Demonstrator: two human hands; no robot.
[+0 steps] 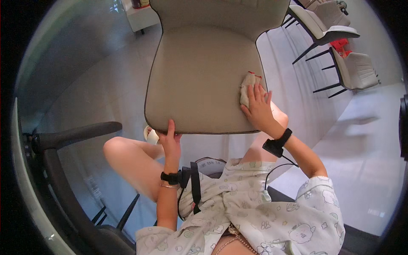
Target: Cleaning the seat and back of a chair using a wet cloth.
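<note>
A beige upholstered chair (204, 76) with dark piping stands right before me, its seat facing up and its backrest at the top of the view. With its fingers spread flat, my right hand (259, 111) presses a folded off-white cloth (247, 91) with red edging against the right side of the seat. My left hand (171, 137) grips the seat's front edge near the left corner, thumb on top and the other fingers underneath, mostly hidden. Both wrists carry black straps with small devices and cables.
More beige chairs (360, 70) with black legs line the right side, with a red item (340, 46) among them. A dark armrest (86, 134) juts in at left. At the upper left is a white cabinet (142, 19). Glossy floor tiles (105, 86) surround the chair.
</note>
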